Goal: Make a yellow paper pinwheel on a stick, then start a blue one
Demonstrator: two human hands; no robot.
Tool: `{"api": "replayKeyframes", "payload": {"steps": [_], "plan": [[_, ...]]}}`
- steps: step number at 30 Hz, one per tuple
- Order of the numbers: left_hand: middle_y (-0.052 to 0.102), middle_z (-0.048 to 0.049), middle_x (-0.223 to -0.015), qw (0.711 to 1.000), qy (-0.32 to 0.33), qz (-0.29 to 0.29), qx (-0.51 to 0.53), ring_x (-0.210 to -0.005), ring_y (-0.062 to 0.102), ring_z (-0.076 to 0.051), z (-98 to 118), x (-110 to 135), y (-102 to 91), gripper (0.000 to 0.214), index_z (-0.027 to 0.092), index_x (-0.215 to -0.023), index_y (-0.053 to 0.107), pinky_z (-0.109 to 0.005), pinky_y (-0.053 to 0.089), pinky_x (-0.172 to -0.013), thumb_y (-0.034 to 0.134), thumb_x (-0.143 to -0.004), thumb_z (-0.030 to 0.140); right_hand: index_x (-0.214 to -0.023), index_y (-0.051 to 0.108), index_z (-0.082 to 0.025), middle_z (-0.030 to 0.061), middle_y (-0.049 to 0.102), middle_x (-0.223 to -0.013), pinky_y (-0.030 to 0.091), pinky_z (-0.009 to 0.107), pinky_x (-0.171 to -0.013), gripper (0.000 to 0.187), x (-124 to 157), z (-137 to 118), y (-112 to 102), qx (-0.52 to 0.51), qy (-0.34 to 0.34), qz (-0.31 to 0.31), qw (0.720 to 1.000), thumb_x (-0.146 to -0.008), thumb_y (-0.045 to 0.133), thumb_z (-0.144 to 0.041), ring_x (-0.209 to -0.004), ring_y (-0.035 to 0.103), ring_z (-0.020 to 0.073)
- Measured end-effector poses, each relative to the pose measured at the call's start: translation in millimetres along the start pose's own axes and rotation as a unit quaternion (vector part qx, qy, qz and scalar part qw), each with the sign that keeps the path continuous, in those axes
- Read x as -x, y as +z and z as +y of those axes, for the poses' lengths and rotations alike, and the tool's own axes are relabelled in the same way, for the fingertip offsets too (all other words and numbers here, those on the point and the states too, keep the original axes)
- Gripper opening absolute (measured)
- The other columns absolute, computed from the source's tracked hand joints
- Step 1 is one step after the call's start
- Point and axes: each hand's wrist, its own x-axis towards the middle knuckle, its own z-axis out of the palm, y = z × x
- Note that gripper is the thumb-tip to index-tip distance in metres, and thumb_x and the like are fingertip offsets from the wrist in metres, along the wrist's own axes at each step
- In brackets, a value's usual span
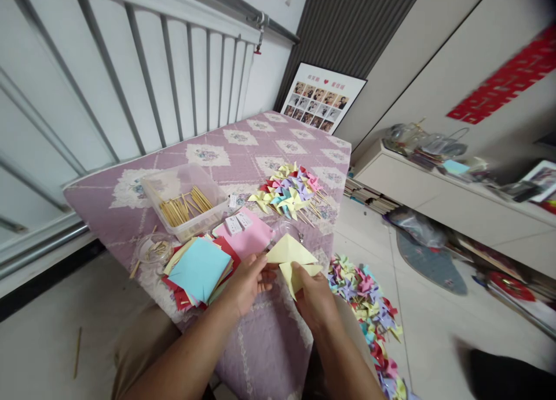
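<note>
A pale yellow paper square [290, 250], slit in from its corners, is held up over the front of the table. My left hand [252, 277] pinches its left corner between thumb and fingers. On the lower right, my right hand [313, 290] grips the same sheet, thumb on top. Beside my left hand lies a stack of coloured paper with a light blue sheet [200, 270] uppermost. Pink paper [249, 235] sits behind it, bearing two small white labelled boxes [238, 221]. Finished paper pinwheels [291, 191] on sticks are heaped beyond my hands.
A clear plastic box [195, 229] holds wooden sticks. Near it stands a small round tub [154, 248] of little pieces. More pinwheels [369, 313] are piled low at the table's right side. A white radiator [195, 70] runs along the left, and a photo board [322, 99] leans at the back.
</note>
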Motion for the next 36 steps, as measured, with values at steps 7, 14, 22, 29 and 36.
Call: {"api": "replayKeyframes", "payload": {"steps": [7, 14, 22, 29, 36], "plan": [[0.069, -0.0063, -0.084, 0.998, -0.002, -0.068, -0.009, -0.071, 0.060, -0.014, -11.6, 1.3, 6.1, 0.039, 0.015, -0.094, 0.070, -0.025, 0.044, -0.064, 0.075, -0.070, 0.045, -0.096, 0.068, -0.020, 0.0072, 0.077, -0.091, 0.055, 0.033, -0.064, 0.029, 2.4, 13.7, 3.4, 0.043, -0.016, -0.012, 0.999, -0.072, 0.073, -0.035, -0.086, 0.071, 0.0275], [0.071, -0.0044, -0.077, 0.998, 0.031, 0.012, 0.049, -0.069, 0.063, -0.015, -12.5, -1.5, 8.4, 0.037, 0.014, -0.081, 0.071, -0.029, 0.048, -0.070, 0.087, -0.055, 0.034, -0.103, 0.068, -0.019, 0.0072, 0.077, -0.092, 0.055, 0.034, -0.064, 0.037, 6.6, 22.9, 10.9, 0.040, -0.006, -0.017, 0.999, -0.070, 0.075, -0.034, -0.085, 0.071, 0.0282], [0.069, -0.0017, -0.069, 0.995, 0.062, 0.070, 0.018, -0.063, 0.060, -0.013, -18.9, -6.5, 3.7, 0.029, 0.013, -0.071, 0.069, -0.027, 0.046, -0.066, 0.085, -0.057, 0.032, -0.090, 0.068, -0.017, 0.0057, 0.077, -0.083, 0.055, 0.033, -0.065, 0.030, 6.7, 26.3, 15.1, 0.018, 0.001, -0.002, 1.000, -0.068, 0.078, -0.034, -0.071, 0.070, 0.0237], [0.068, -0.0016, -0.070, 0.992, 0.078, 0.092, -0.031, -0.065, 0.060, -0.015, -22.8, -9.5, -1.0, 0.026, 0.014, -0.070, 0.067, -0.028, 0.046, -0.067, 0.081, -0.061, 0.033, -0.091, 0.068, -0.018, 0.0055, 0.077, -0.084, 0.055, 0.034, -0.067, 0.030, 7.5, 27.4, 17.7, 0.013, 0.007, -0.005, 1.000, -0.068, 0.078, -0.035, -0.074, 0.070, 0.0245], [0.070, -0.0033, -0.071, 0.994, 0.059, 0.093, 0.026, -0.063, 0.062, -0.015, -6.4, -3.8, 8.2, 0.029, 0.013, -0.071, 0.069, -0.029, 0.048, -0.066, 0.084, -0.054, 0.030, -0.099, 0.062, -0.024, 0.0043, 0.074, -0.096, 0.054, 0.033, -0.069, 0.031, 8.4, 23.3, 4.4, 0.035, -0.019, -0.072, 0.997, -0.076, 0.073, -0.041, -0.084, 0.068, 0.0227]]}}
